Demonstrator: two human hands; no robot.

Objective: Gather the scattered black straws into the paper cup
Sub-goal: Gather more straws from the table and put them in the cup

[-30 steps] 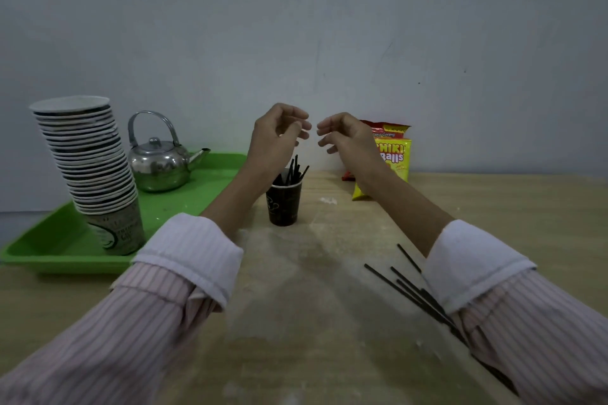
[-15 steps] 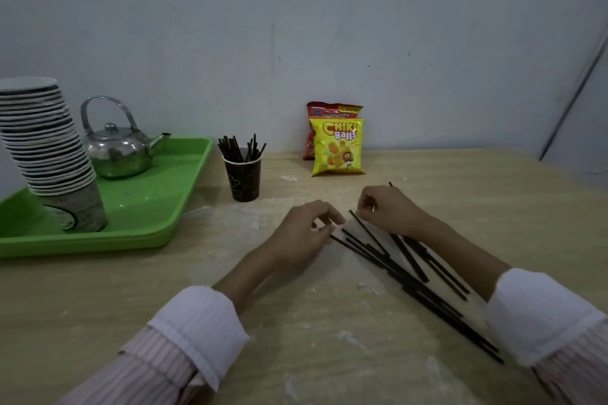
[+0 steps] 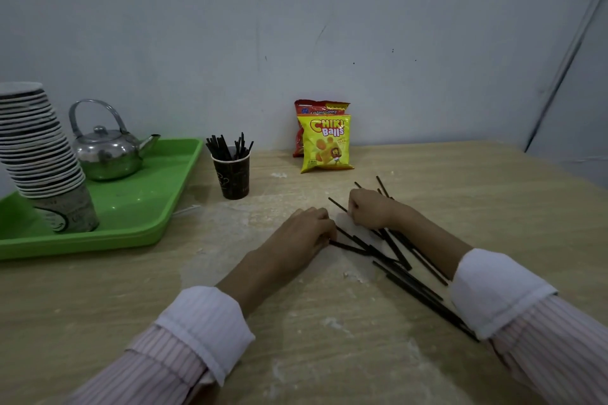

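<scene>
Left hand (image 3: 301, 233) lay palm-down, fingertips bent onto the near ends of the loose straws (image 3: 398, 254), pinch or mere touch not readable. Right hand (image 3: 371, 209) curled round several just beyond, likely bunching them for one lift. Paper cup (image 3: 233, 174) stood well apart, far left beside the green tray (image 3: 148, 194), upright and already part-filled, mouth open to take a bundle.
</scene>
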